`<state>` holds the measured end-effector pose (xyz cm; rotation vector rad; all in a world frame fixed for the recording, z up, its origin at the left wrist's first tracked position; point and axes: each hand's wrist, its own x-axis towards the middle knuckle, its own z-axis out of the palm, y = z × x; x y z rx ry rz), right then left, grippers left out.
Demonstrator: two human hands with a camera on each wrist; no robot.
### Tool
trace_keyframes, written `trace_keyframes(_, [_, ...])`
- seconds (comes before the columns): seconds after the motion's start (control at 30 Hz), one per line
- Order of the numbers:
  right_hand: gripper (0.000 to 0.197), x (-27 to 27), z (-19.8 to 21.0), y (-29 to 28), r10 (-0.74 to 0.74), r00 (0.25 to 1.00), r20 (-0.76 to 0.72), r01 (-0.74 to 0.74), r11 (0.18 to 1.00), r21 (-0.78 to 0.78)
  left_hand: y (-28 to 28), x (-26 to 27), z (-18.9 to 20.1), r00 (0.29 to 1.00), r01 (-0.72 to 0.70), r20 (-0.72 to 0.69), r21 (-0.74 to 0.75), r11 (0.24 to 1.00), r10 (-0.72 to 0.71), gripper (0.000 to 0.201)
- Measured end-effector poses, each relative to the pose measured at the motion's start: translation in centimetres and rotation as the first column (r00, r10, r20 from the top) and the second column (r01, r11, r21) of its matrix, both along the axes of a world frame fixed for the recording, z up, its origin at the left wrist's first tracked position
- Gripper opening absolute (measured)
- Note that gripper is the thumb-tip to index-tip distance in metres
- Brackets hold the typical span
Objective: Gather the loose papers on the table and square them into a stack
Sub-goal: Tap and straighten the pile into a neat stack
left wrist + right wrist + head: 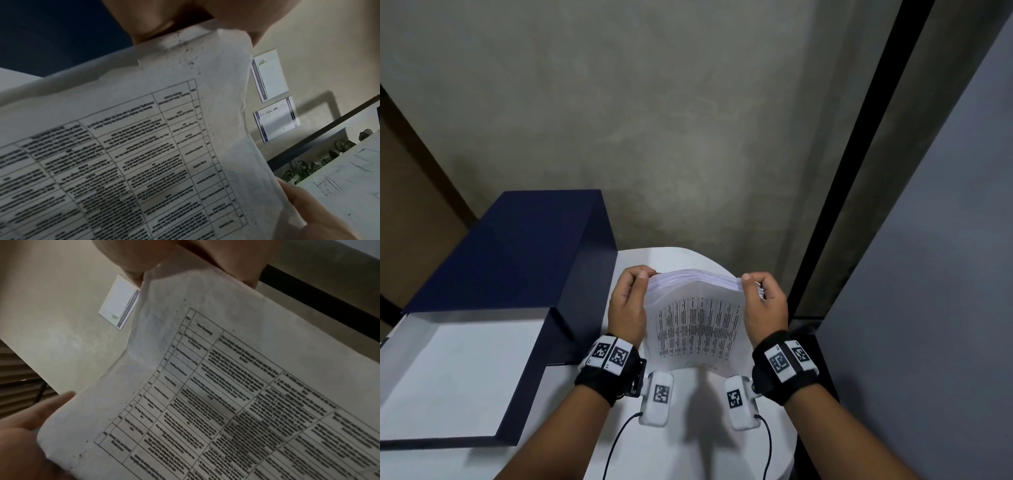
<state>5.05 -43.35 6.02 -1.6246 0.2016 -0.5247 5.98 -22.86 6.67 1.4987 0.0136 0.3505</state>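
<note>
Thick stack of white printed papers (695, 325) gathered, upright on round white table (722, 442); left hand (628, 305) and right hand (763, 308) clasp its sides; top edges uneven; squaring unfinished.

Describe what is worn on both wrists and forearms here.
Both forearms are bare, with no sleeves. Each wrist has a black strap carrying white blocks printed with black square-code markers. Below the left hand and the right hand hangs a white camera pod, also code-marked, each trailing a thin black cable.
</note>
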Motion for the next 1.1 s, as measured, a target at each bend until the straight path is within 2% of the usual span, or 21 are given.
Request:
trace_keyframes(0.03, [0.011, -0.3, 0.2, -0.1, 0.052, 0.998, 0.021, -0.052, 0.998, 0.024, 0.3, -0.2, -0.2, 0.997, 0.068, 0.024, -0.037, 0.997, -0.067, 0.034])
trace_keyframes(0.1, [0.031, -1.1, -0.2, -0.7, 0.177, 0.982, 0.069, -0.179, 0.983, 0.034, 1.3, -0.6, -1.4, 0.983, 0.179, 0.048, -0.044, 0.983, -0.176, 0.07])
trace_keyframes(0.13, [0.041, -1.5, -0.8, -1.2, 0.222, 0.973, 0.068, -0.223, 0.975, 0.002, 1.8, -0.9, -2.1, 0.976, 0.217, 0.04, -0.026, 0.976, -0.216, 0.08])
trace_keyframes(0.2, [0.051, -2.1, -2.4, -2.0, 0.265, 0.964, 0.003, -0.264, 0.961, -0.087, 2.7, -1.4, -3.7, 0.962, 0.27, -0.054, 0.026, 0.963, -0.268, 0.087])
trace_keyframes(0.27, [0.053, -2.3, -4.1, -2.5, 0.232, 0.968, -0.096, -0.244, 0.957, -0.154, 3.0, -1.9, -4.8, 0.961, 0.247, -0.16, 0.144, 0.958, -0.224, 0.074])
trace_keyframes(0.33, [0.04, -2.3, -4.9, -2.4, 0.178, 0.974, -0.142, -0.205, 0.956, -0.209, 2.4, -1.9, -5.0, 0.971, 0.163, -0.219, 0.31, 0.937, -0.096, 0.043])
trace_keyframes(0.4, [0.028, -2.1, -4.8, -1.8, 0.169, 0.974, -0.148, -0.201, 0.95, -0.24, 1.8, -1.6, -4.9, 0.972, 0.116, -0.234, 0.375, 0.92, -0.027, 0.023])
trace_keyframes(0.5, [0.027, -2.1, -4.1, -0.9, 0.212, 0.963, -0.167, -0.246, 0.945, -0.216, 1.0, -1.6, -4.1, 0.976, 0.132, -0.207, 0.332, 0.934, -0.064, 0.033])
trace_keyframes(0.6, [0.034, -2.3, -4.0, -0.6, 0.195, 0.965, -0.178, -0.225, 0.959, -0.17, 0.4, -1.8, -3.6, 0.976, 0.131, -0.202, 0.266, 0.955, -0.078, 0.024])
trace_keyframes(0.67, [0.038, -2.6, -4.6, -0.8, 0.188, 0.963, -0.192, -0.222, 0.958, -0.18, 0.1, -2.4, -3.9, 0.974, 0.134, -0.215, 0.261, 0.956, -0.077, 0.024])
trace_keyframes(0.77, [0.042, -3.3, -5.9, -0.9, 0.223, 0.933, -0.283, -0.285, 0.937, -0.201, 0.0, -3.3, -4.9, 0.948, 0.164, -0.309, 0.273, 0.948, -0.075, 0.035])
trace_keyframes(0.93, [0.041, -3.3, -5.4, -0.5, 0.206, 0.945, -0.253, -0.265, 0.936, -0.23, 0.0, -2.8, -4.4, 0.947, 0.13, -0.318, 0.232, 0.964, -0.051, 0.033])
trace_keyframes(1.0, [0.037, -3.3, -5.1, -0.5, 0.194, 0.956, -0.222, -0.243, 0.945, -0.221, 0.2, -2.7, -4.1, 0.956, 0.105, -0.291, 0.201, 0.974, -0.043, 0.041])
trace_keyframes(1.07, [0.042, -3.5, -5.3, -0.5, 0.201, 0.954, -0.224, -0.249, 0.944, -0.215, 0.4, -2.7, -4.2, 0.96, 0.093, -0.275, 0.159, 0.983, -0.046, 0.056])
trace_keyframes(1.1, [0.047, -3.7, -5.5, -0.5, 0.219, 0.946, -0.237, -0.269, 0.941, -0.205, 0.6, -2.7, -4.4, 0.96, 0.098, -0.276, 0.149, 0.984, -0.054, 0.057])
